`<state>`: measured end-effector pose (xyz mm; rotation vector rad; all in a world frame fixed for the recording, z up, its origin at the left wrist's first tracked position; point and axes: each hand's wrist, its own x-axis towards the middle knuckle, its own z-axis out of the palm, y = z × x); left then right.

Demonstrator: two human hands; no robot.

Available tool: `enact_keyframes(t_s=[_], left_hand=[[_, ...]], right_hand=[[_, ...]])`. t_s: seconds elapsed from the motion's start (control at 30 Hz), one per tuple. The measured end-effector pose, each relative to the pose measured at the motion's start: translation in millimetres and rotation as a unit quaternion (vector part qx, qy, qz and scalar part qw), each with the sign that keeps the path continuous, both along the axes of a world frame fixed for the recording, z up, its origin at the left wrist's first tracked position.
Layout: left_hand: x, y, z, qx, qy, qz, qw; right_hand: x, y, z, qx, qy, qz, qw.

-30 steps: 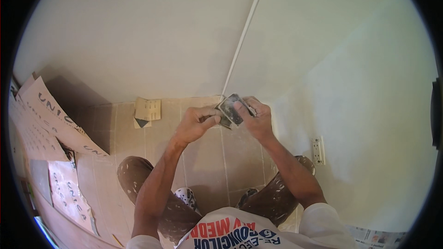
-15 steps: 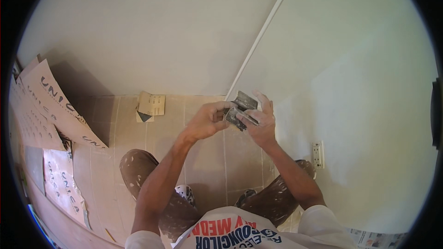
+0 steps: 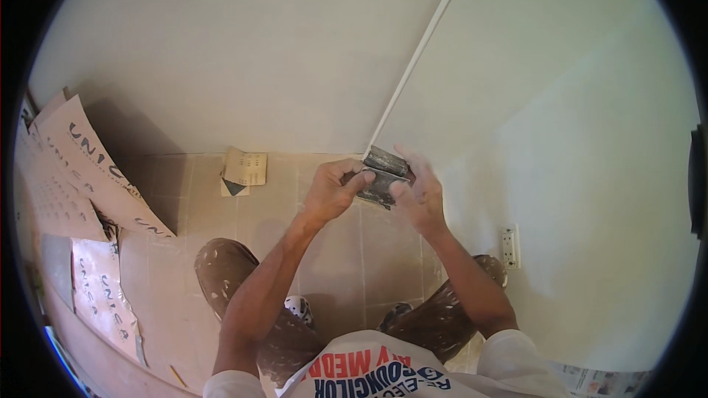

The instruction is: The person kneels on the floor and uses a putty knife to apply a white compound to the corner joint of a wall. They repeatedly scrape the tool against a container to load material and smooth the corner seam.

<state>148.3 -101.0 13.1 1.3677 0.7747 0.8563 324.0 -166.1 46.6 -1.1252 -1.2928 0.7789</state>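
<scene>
A worn, dark grey piece of sandpaper [image 3: 383,186] is stretched between my two hands, in front of the wall corner. It is creased, with one flap tilted up on the far side and its dark, dusty face showing. My left hand [image 3: 333,190] pinches its left edge, thumb on top and fingers curled behind. At the right edge my right hand [image 3: 421,197] grips it, the thumb near the lower flap and the other fingers raised behind, slightly blurred. Pale dust coats the fingers of both hands.
Another folded sandpaper sheet [image 3: 245,169] lies on the tiled floor [image 3: 184,250] by the wall. Large printed sheets [image 3: 96,162] lean at the left. A white pipe [image 3: 420,55] runs up the corner. A wall outlet [image 3: 509,246] is at the right, newspaper [image 3: 601,381] at the lower right.
The sandpaper has been unfolded flatter, so more of its dark face shows. My right fingers have shifted from over its middle to its right edge. My left hand stays at the left edge.
</scene>
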Motion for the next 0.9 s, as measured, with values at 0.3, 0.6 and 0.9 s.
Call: enact_keyframes(t_s=[0.3,0.6,0.9], left_hand=[[3,-3,16,0.23,0.11,0.039,0.966],[0,2,24,0.235,0.102,0.012,0.967],[-12,7,32,0.099,0.253,-0.037,0.962]], right_hand=[[25,8,-15,-0.301,0.247,-0.001,0.921],[15,13,-21,-0.104,0.18,-0.026,0.978],[4,6,-12,-0.089,0.127,-0.036,0.987]])
